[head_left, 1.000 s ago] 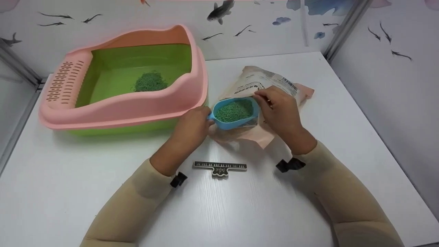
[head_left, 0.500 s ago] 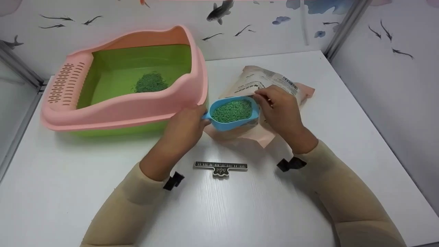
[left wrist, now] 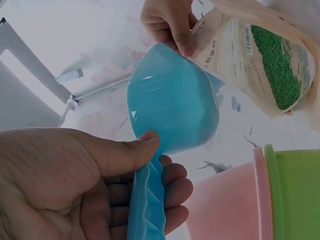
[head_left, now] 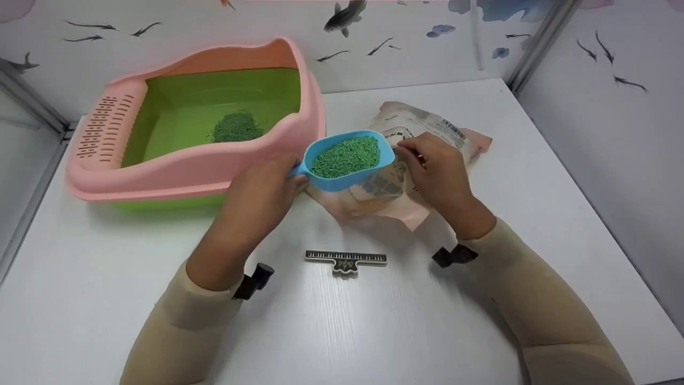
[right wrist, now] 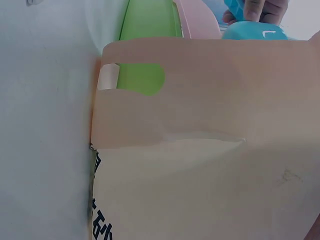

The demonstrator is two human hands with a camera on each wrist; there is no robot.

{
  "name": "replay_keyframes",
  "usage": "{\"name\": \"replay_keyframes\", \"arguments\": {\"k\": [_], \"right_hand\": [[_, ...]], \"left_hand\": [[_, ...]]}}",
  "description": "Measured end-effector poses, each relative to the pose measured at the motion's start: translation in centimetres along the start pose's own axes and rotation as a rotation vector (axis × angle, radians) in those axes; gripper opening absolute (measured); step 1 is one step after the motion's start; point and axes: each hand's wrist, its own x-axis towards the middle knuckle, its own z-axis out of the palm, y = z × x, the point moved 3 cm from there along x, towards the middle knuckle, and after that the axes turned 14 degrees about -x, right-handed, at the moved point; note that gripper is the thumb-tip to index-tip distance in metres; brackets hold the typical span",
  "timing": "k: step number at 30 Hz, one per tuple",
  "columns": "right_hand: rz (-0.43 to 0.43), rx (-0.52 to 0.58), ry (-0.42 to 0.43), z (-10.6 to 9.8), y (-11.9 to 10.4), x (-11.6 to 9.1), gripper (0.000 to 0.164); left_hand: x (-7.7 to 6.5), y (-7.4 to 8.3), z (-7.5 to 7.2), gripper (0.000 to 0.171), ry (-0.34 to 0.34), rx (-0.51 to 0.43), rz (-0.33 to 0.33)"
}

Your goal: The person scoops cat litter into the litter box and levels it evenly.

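My left hand grips the handle of a blue scoop, which is heaped with green pellets. The scoop is above the table, between the litter box and the pellet bag. In the left wrist view, thumb and fingers wrap the scoop's handle. The right hand pinches the edge of the bag's mouth, just right of the scoop's tip. More green pellets show inside the bag in the left wrist view. Mostly the pale bag wall fills the right wrist view.
A litter box with a pink rim and green base stands at the back left. A pile of green pellets lies inside it. A black-and-silver clip with a piano-key pattern lies on the white table between the forearms.
The left hand has lifted the filled scoop up and leftward, away from the bag's mouth. The right hand keeps its pinch on the bag and has hardly moved.
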Motion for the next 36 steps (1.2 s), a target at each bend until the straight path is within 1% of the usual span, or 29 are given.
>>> {"name": "replay_keyframes", "arguments": {"k": [5,10,15,18,21,25,28,32,36], "right_hand": [[0.004,-0.008,-0.009,0.1,-0.1,0.0,0.017],[0.008,-0.008,-0.018,0.2,-0.2,0.0,0.019],[-0.01,-0.027,-0.014,0.2,-0.4,0.0,0.021],[-0.004,-0.029,-0.014,0.3,-0.4,0.0,0.02],[-0.004,-0.028,-0.018,0.3,-0.4,0.0,0.02],[-0.006,-0.027,-0.018,0.4,-0.3,0.0,0.019],[-0.007,-0.024,-0.012,0.5,-0.3,-0.1,0.018],[-0.004,-0.02,-0.015,0.6,-0.2,-0.1,0.018],[0.0,-0.021,-0.024,0.6,-0.3,-0.1,0.018]], "left_hand": [[-0.1,-0.3,-1.6,0.024,0.084,-0.035,-0.024],[-0.1,-0.7,-2.8,0.029,0.148,-0.062,-0.055],[0.1,-1.3,-3.7,0.035,0.207,-0.065,-0.084],[0.2,-1.6,-4.1,0.036,0.237,-0.055,-0.095],[0.2,-1.9,-4.5,0.035,0.249,-0.053,-0.106],[0.2,-2.1,-4.9,0.036,0.248,-0.062,-0.129],[0.4,-2.3,-5.2,0.036,0.263,-0.059,-0.146],[0.7,-2.9,-5.5,0.037,0.29,-0.056,-0.166],[0.9,-3.5,-5.8,0.038,0.29,-0.068,-0.192]]}}
